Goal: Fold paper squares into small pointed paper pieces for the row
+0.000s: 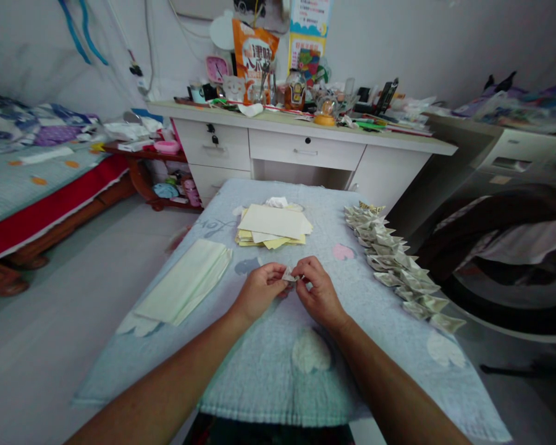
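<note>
A small piece of folded paper [289, 275] is pinched between my two hands, above the middle of the cloth-covered table [278, 346]. My left hand [265, 287] grips its left side with thumb and fingers. On the other side, the curled fingers of my right hand [319, 290] close on its right edge. The fingers hide part of the paper. Beyond the hands lies a stack of cream and yellow paper sheets [273, 221]. To the left rests a pile of long pale-green paper [185, 281]. Rows of folded paper pieces with pointed ends [398, 266] line the table's right side.
A crumpled white tissue [277, 202] sits behind the stack. Further back stands a white desk [301, 151] crowded with jars, a pink clock [217, 69] and an orange bag [254, 62]. A bed [37, 185] is at left; a front-loading washing machine [514, 154] is at right.
</note>
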`<state>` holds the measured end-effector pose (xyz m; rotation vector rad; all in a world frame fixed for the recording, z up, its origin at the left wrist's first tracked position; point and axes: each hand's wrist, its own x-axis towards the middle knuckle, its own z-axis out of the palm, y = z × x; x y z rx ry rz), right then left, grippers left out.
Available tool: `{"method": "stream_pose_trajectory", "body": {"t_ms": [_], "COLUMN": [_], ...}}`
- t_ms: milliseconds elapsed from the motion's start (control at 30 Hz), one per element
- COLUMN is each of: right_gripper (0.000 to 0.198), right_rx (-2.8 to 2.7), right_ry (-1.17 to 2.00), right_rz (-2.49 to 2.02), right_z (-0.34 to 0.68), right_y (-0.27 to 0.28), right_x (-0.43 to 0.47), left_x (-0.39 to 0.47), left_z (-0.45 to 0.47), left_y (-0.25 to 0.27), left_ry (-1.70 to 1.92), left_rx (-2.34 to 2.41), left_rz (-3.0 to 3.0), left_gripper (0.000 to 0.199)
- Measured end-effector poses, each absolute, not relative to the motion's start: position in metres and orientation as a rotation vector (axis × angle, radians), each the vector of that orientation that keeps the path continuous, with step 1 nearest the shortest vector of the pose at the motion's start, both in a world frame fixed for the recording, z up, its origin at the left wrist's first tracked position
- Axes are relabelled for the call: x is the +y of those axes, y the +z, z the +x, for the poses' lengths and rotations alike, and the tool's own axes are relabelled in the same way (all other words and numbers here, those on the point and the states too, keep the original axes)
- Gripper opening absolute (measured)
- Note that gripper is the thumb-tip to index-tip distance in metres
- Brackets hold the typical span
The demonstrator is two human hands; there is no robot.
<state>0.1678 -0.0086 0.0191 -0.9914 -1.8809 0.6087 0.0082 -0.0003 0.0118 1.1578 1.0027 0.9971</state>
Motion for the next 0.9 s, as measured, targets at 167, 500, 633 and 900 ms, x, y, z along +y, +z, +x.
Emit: {"method": "stream_pose_trajectory", "body": {"t_ms": [167,500,633,900], "right_gripper": [0.035,0.024,0.019,0.019], "right_rx": [-1.911,-1.853,-1.679,-1.719], "right_ry": [0.586,0.716,0.892,1.011], "right_rz": [-0.961,-0.956,-1.063,-1.101], "right_z": [0.169,0.174,0.174,0.172], "right_y": [0.02,0.025,0.02,0.013], "right_x": [-0.009,-0.009,-0.007,-0.003], "left_x": [0.0,0.002,0.002,-0.002], "left_z": [0.006,0.006,0.005,0.007], "left_y": [0.012,0.005,0.005,0.009], "left_ry": [0.994,1.032,1.036,0.997], "left_rx": [0.904,0.892,0.918,1.008], "left_rz": [1.044,1.122,1.17,1.31], "left_gripper": [0.026,0.033,0.038,0.034]}}
